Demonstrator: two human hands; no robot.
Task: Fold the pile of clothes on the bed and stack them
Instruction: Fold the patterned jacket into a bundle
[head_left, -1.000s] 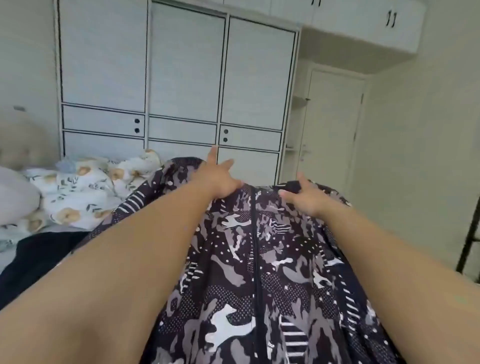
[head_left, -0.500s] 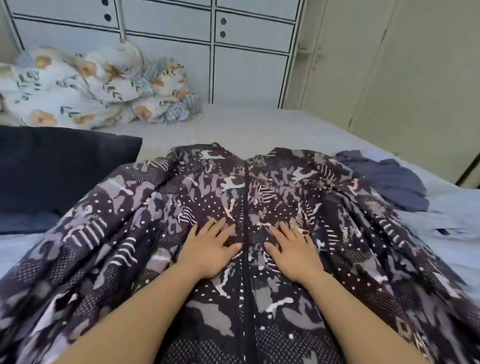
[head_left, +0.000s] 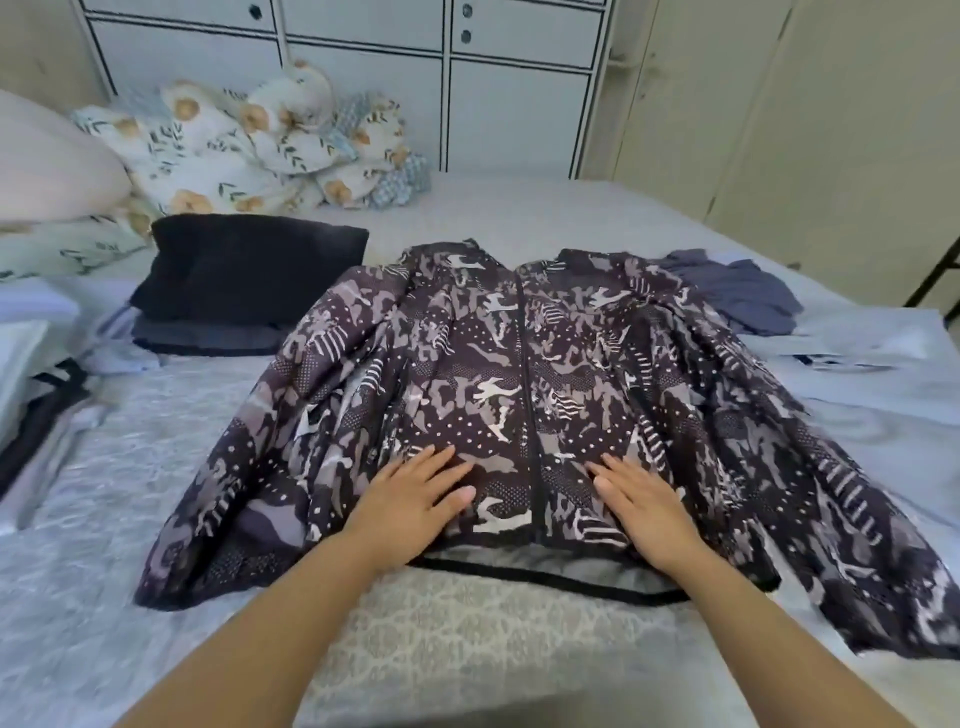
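Clearly thin, soft, slippery: dark camouflage-print zip jacket spread near bed front edge, pressed under flat, straight fingers of left hand and right hand, gripping nothing; best pinched at sleeve cuffs.

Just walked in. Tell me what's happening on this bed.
A person is folding laundry. Both hands, left hand and right hand, lie flat on a patterned zip jacket spread front-up on the bed, one each side of the zip near the hem. It is not yet folded; its sleeves lie spread out. A dark folded stack sits at the left, and crumpled blue clothes wait at the right.
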